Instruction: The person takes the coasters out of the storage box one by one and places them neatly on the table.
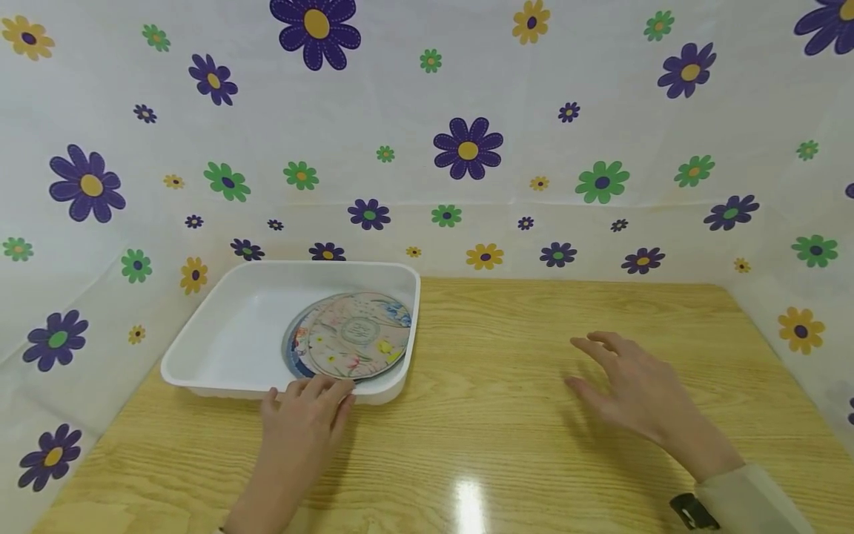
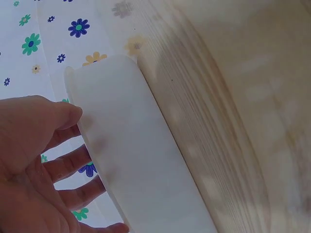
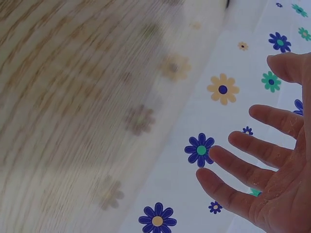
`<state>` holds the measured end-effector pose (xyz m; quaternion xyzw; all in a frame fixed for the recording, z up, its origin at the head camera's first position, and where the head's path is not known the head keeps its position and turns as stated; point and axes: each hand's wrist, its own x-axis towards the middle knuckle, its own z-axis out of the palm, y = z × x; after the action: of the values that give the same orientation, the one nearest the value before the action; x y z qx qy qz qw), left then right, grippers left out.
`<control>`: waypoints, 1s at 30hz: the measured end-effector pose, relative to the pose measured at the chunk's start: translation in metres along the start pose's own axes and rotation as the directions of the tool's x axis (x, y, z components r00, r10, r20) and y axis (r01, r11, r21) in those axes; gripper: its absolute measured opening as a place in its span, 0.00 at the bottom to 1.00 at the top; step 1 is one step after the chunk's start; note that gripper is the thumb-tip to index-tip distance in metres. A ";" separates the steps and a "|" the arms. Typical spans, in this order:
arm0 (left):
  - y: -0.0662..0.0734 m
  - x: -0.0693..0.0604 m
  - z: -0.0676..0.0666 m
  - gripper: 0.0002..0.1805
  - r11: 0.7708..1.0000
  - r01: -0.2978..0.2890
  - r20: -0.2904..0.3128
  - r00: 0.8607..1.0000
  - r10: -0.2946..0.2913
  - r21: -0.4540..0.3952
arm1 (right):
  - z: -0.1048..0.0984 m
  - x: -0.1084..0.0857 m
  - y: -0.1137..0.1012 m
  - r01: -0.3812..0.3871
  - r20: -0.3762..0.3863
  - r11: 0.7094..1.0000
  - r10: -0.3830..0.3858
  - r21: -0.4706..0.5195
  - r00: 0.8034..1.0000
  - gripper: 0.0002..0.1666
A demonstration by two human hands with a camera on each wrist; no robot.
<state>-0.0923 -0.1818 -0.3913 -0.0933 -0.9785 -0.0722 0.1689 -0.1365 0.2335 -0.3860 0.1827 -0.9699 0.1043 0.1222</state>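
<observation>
A white tray (image 1: 220,341) stands at the left of the table, holding a stack of round, flat pieces; the top one (image 1: 333,345) has a floral print. My left hand (image 1: 300,426) rests its fingertips on the tray's near rim, below the stack. In the left wrist view the fingers and thumb of that hand (image 2: 43,170) touch the rim beside the white tray wall (image 2: 141,145). My right hand (image 1: 634,393) hovers over the table's right part, holding nothing. The right wrist view shows this hand (image 3: 272,170) with its fingers spread and loosely bent.
The wood-grain table (image 1: 494,371) extends between the tray and my right hand. A white cloth (image 1: 400,96) with purple, green and yellow flowers hangs behind the table and along both sides. A dark band (image 1: 694,512) lies by my right sleeve.
</observation>
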 end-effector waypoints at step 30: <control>-0.065 0.003 -0.019 0.11 0.994 -0.016 -0.006 1.000 0.015 -0.107 | 0.028 0.109 -0.090 0.322 -0.047 0.930 -0.319 0.177 0.947 0.28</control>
<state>-0.1027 -0.2474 -0.3796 -0.1097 -0.9720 -0.1235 0.1669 -0.2058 0.1083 -0.3687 0.3480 -0.9124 0.1730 0.1285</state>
